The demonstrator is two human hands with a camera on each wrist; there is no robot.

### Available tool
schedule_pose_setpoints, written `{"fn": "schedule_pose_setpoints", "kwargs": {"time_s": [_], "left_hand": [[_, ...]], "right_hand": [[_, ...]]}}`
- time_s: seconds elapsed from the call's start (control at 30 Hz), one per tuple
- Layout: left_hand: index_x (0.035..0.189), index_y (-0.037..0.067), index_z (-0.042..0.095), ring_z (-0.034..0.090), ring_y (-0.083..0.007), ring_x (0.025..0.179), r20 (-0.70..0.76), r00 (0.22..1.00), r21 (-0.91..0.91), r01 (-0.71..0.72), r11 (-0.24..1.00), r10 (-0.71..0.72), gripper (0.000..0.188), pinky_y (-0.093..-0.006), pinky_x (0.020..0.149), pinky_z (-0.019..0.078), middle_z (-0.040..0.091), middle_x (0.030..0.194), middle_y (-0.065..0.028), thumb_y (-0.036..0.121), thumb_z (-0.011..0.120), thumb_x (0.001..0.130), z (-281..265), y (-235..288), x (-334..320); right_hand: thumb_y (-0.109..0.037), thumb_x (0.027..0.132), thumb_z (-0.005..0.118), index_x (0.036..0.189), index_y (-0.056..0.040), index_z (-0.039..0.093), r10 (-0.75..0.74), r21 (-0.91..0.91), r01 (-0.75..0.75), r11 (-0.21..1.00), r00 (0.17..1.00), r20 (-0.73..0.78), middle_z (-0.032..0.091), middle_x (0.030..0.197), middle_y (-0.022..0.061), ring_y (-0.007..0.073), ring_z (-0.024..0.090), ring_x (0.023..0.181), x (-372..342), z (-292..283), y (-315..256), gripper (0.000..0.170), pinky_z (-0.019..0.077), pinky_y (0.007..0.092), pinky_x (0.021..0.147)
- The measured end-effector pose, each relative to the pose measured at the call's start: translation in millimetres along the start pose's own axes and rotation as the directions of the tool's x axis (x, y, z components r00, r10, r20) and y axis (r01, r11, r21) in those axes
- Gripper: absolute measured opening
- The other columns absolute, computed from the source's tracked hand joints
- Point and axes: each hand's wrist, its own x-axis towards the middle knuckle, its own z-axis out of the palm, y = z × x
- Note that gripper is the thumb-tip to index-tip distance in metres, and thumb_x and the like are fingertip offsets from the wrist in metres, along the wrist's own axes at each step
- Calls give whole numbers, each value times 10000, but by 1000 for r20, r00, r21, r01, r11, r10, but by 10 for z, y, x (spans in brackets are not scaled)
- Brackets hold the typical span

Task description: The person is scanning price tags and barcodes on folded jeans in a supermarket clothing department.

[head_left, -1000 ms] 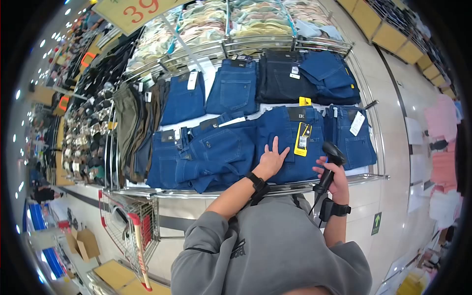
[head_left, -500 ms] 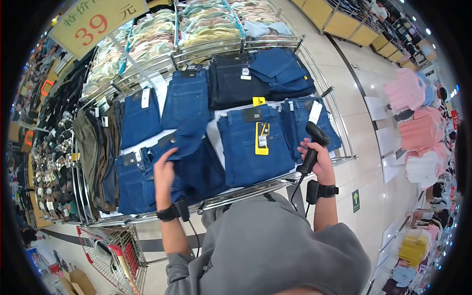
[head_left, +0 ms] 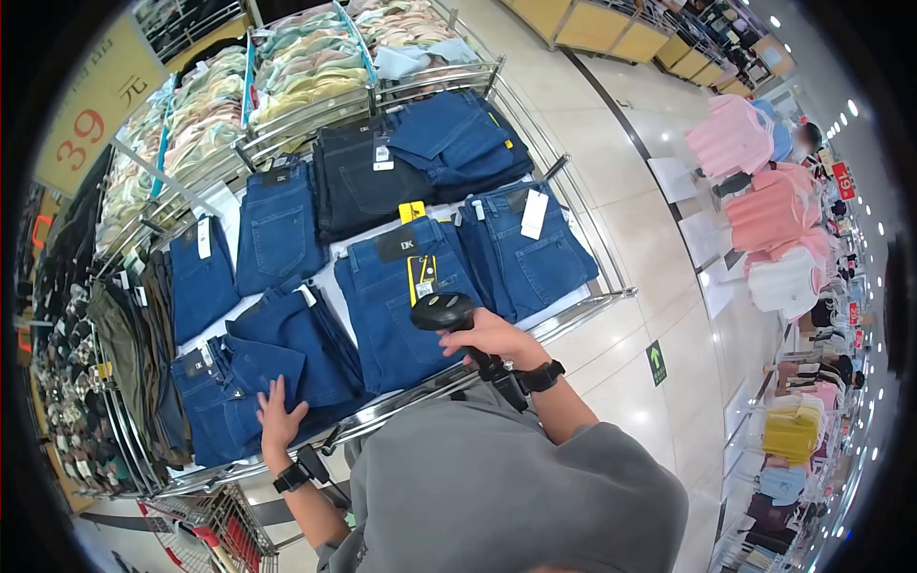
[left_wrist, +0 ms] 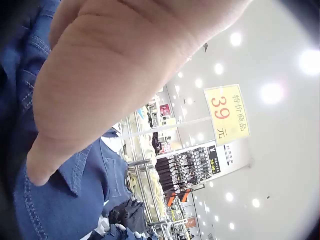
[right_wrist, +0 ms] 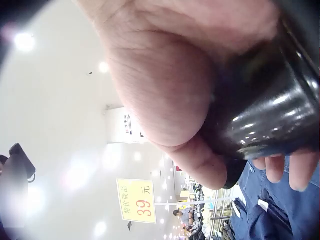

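brought scanner [head_left: 442,311] near yellow tag [head_left: 420,271], gripping it with right hand [head_left: 498,338]; spread left hand's [head_left: 278,426] fingers on jeans [head_left: 272,367].

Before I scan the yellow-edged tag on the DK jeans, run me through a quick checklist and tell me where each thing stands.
1. Scanner gripped in the right hand: ok.
2. Jeans lying folded, tag face up on top: ok.
3. Whole tag in sight: not ok; from the head view, the scanner's head covers its lower end.
4. Left hand away from the tag: ok; it rests on the denim to the left.
5. Barcode sharp enough to read: cannot tell; it is too small here.
6. Scanner aimed at the barcode and its light on: cannot tell; no beam shows in these views.
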Motion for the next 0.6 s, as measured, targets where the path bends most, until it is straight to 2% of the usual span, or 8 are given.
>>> {"fn": "schedule_pose_setpoints", "kwargs": {"time_s": [0.1,0.13,0.23,0.3,0.37,0.43,0.57,0.6], "left_hand": [[1532,299,204,98,-453,1452,-46,899,14,437,900,-435,993,-648,1094,232,64,1620,-102,210,770,720,-289,258,-245],[1532,350,160,124,-476,1441,-72,854,-34,515,857,-516,1066,-651,1092,236,-39,1606,-181,143,778,688,-184,2,-157],[1539,304,123,153,-495,1426,-176,916,-246,313,918,-359,1073,-585,1119,257,7,1555,-321,115,756,694,148,-680,-68],[1540,244,104,172,-519,1409,-239,952,-285,119,951,-191,1058,-498,1140,270,89,1486,-425,90,732,702,306,-829,10],[1534,194,123,163,-529,1404,-269,948,-288,87,954,-168,1026,-450,1141,282,163,1476,-415,90,720,706,411,-892,118],[1513,184,184,188,-536,1390,-295,948,-281,32,959,-119,964,-480,1124,305,246,1440,-412,92,712,712,467,-924,187],[1390,187,367,407,-529,1260,-326,934,-274,57,960,-148,799,-484,1054,398,387,1374,-361,127,757,695,395,-857,171],[1340,191,415,438,-516,1239,-338,924,-274,86,958,-180,744,-478,1034,417,385,1387,-349,129,769,689,369,-843,149]], "right_hand": [[-193,820,724,1116,5,606,13,3,-13,1000,1000,12,644,992,78,164,674,831,27,48,32,375,525,261,551],[-193,819,723,1118,8,605,24,4,-24,1000,1000,0,643,990,76,161,672,830,23,27,46,379,525,260,550],[-157,824,721,1155,35,590,34,52,-34,998,999,-15,638,1036,101,169,670,867,112,-39,178,405,542,261,554],[-148,830,714,1197,27,566,42,70,-41,997,999,-10,631,1064,118,192,673,866,159,-80,256,433,546,283,559],[-150,829,714,1197,28,561,60,68,-58,996,998,-22,632,1066,120,202,677,867,175,-54,263,437,546,288,561],[-159,829,714,1185,29,561,63,25,-63,998,998,-9,637,1055,121,198,680,878,154,-2,191,430,545,279,560],[-212,868,678,1163,41,564,23,-45,-22,999,999,27,659,1042,154,207,693,905,209,-6,182,405,560,278,574],[-178,841,703,1140,26,591,49,-21,-49,999,999,-3,659,1017,116,207,693,887,206,19,147,379,543,279,560]]}}
